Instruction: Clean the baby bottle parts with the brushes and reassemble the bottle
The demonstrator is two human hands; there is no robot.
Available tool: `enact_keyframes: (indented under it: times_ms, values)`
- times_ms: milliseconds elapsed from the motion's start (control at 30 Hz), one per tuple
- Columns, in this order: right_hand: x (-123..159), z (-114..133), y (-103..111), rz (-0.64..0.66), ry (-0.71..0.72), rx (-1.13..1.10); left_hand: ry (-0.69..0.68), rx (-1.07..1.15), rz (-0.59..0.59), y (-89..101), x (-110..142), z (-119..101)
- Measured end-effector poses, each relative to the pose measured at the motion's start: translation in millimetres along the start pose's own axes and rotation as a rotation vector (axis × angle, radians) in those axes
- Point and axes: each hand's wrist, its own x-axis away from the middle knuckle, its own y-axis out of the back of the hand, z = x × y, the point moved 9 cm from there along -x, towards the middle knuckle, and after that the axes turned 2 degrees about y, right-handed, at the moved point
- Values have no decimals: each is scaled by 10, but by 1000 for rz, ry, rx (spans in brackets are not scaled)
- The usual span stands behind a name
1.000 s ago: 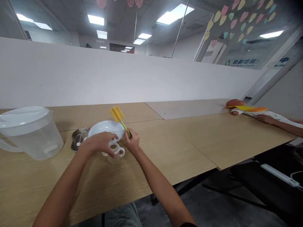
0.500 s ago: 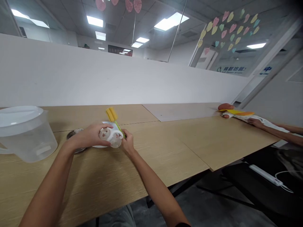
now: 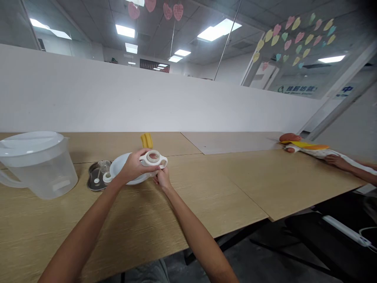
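Note:
My left hand [image 3: 134, 165] grips a small clear bottle with a white two-handled collar [image 3: 153, 158], held up just above the table with its open mouth facing me. My right hand [image 3: 161, 177] is closed below the bottle around the green handle of a sponge brush; the handle is hidden. The brush's yellow sponge head [image 3: 146, 140] sticks up behind the bottle. A white bowl [image 3: 119, 168] lies on the table under my left hand.
A large clear plastic jug with a lid [image 3: 37, 163] stands at the left. A small metal tray [image 3: 96, 181] with small parts lies beside the bowl. Another person's arm [image 3: 347, 165] rests on the table at far right near orange and yellow things [image 3: 304, 144].
My left hand lifted the bottle off the table and turned it so its mouth faces me. The brush's sponge head has moved behind the bottle.

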Motion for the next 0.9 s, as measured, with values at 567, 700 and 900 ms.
enact_keyframes:
  times_ms: [567,700,900]
  values:
    - [316,495,-154,21,719,875,44,-956,-355,1099,71,205]
    - [329,471,-186,39,792,1063,-119,-1120,-186,882,39,125]
    - [298,431,-145,70,703,1129,-227,-1123,-50,608,6,49]
